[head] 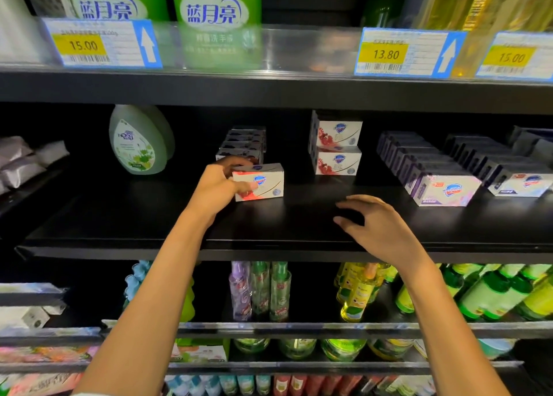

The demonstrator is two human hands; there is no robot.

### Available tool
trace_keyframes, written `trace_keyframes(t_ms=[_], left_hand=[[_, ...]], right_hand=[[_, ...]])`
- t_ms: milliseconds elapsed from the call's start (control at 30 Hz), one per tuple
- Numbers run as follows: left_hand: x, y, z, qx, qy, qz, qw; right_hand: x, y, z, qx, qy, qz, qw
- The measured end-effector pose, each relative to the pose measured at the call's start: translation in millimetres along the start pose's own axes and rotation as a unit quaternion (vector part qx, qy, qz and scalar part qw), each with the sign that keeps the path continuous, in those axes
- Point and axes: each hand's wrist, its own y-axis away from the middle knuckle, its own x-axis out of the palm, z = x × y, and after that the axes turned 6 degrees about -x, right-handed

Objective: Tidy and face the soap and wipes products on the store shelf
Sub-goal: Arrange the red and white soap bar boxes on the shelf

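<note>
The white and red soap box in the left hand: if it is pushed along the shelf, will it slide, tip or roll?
The soap box has flat faces and stands on a long side, so it should slide, not roll. It looks like stiff carton, so the fingers of the left hand probably will not crush it. The black shelf looks smooth, favouring sliding.

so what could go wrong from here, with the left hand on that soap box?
1. The left hand grips the soap box only at its left end; it could twist out of line as it is slid.
2. The two stacked soap boxes stand close by on the right; a knock might topple the top one.
3. The right hand hovers open above the shelf, steadying nothing.
</note>
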Motion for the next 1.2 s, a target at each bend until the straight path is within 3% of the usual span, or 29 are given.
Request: trace_keyframes(t_ms=[133, 233, 367, 433, 500, 567, 667, 733, 967, 1133, 1200], left_hand=[[-1.1, 4.0, 1.5, 0.026, -0.055, -0.010, 0.998], [-2.7, 14.2, 5.1, 0.052, -0.113, -0.063, 0.990], [-1.7, 42.5, 7.3, 0.179, -0.238, -0.165, 0.940], [4.3, 57.1, 7.6, 0.252, -0.268, -0.177, 0.913], [12.6, 68.4, 9.3, 0.288, -0.274, -0.126, 0.909], [21.9, 78.5, 7.0, 0.238, -0.289, -0.009, 0.927], [32.0, 85.7, 4.2, 0.190, -0.417, 0.111, 0.882], [33.1, 84.9, 2.6, 0.170, -0.454, 0.125, 0.866], [30.3, 81.9, 4.5, 0.158, -0.447, 0.136, 0.870], [30.6, 82.1, 4.0, 0.161, -0.452, 0.138, 0.867], [31.0, 82.5, 4.0, 0.161, -0.453, 0.134, 0.867]], right_hand=[[-2.7, -1.0, 3.3, 0.005, -0.021, -0.013, 1.000], [-7.1, -6.0, 5.4, 0.023, -0.053, -0.046, 0.997], [-19.6, -30.6, 5.5, 0.054, -0.038, -0.078, 0.995], [-26.6, -51.8, 4.0, 0.093, -0.045, -0.084, 0.991], [-29.2, -74.6, -2.4, 0.094, -0.060, -0.105, 0.988], [-27.7, -94.2, -10.5, 0.093, -0.047, -0.111, 0.988], [-22.2, -114.2, -17.1, 0.115, -0.029, -0.098, 0.988], [-15.6, -121.8, -20.2, 0.131, -0.072, -0.095, 0.984], [-4.1, -124.0, -32.9, 0.157, -0.169, -0.178, 0.957], [-5.1, -117.2, -34.3, 0.149, -0.177, -0.124, 0.965], [-5.1, -112.3, -34.0, 0.153, -0.227, -0.141, 0.951]])
